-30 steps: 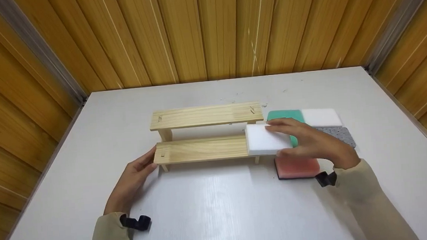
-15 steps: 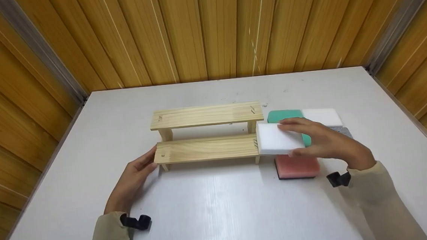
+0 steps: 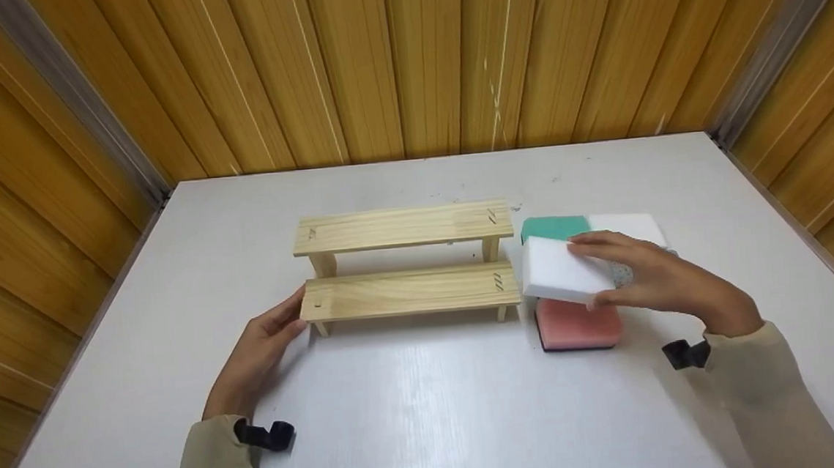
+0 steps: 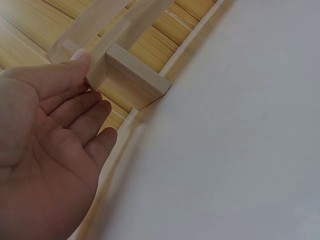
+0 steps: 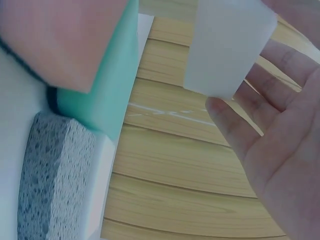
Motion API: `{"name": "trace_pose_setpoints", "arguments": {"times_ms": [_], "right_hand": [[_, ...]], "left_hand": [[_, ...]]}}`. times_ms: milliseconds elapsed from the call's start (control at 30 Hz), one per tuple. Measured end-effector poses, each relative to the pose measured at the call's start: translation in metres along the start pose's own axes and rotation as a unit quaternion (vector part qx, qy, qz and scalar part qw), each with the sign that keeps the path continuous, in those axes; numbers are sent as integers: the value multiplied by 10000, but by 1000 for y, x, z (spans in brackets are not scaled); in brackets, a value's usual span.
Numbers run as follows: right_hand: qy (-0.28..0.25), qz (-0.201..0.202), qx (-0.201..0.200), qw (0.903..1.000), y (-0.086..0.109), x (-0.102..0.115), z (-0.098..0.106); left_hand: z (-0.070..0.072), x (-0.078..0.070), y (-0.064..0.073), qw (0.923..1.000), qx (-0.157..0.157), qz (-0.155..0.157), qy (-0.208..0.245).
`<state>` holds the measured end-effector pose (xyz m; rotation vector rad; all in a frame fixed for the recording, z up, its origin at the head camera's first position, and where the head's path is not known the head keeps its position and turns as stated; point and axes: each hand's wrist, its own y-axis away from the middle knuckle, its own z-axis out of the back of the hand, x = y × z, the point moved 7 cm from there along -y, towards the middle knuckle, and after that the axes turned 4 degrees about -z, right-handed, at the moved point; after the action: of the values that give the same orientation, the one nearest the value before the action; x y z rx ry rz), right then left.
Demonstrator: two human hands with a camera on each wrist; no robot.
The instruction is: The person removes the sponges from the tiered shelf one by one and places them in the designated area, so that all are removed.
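A two-tier wooden stand [image 3: 406, 293] is in the middle of the head view. My left hand [image 3: 260, 351] pinches the left end of its lower tier, and the left wrist view shows the thumb on the wood with the fingers curled beside it. In my right hand [image 3: 655, 283] is a white sponge block [image 3: 562, 268], gripped by its right side between thumb and fingers. It is raised and slightly tilted, just right of the lower tier. Below it in the head view lies a pink sponge [image 3: 580, 324] with a dark base; a green sponge [image 3: 554, 226] is partly covered behind.
Another white sponge [image 3: 626, 227] lies at the back right, beside the green one. A grey speckled sponge [image 5: 60, 175] shows in the right wrist view, mostly hidden by my hand in the head view. Wood-patterned walls [image 3: 427, 64] enclose the white table [image 3: 415, 410].
My right hand has moved right with the white sponge block, from over the lower tier's right end to beside it, and the block has tilted. The left hand has stayed put.
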<state>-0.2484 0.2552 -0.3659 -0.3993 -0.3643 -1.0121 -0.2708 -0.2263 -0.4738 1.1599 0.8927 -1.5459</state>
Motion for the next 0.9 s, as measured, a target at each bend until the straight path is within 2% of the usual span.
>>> {"name": "trace_pose_setpoints", "arguments": {"times_ms": [200,467,667,900], "right_hand": [[32,49,-74,10000,8,-7,4],[-70,516,-378,9979,18,-10,11],[78,370,-312,9988,27,-19,16],[58,-75,-25,10000,35,-32,19]], "left_hand": [[0,1,0,10000,-17,94,-17],[1,2,-1,9999,69,-55,-132],[1,2,0,10000,57,9,-79],[1,2,-1,10000,23,-3,-59]]}}
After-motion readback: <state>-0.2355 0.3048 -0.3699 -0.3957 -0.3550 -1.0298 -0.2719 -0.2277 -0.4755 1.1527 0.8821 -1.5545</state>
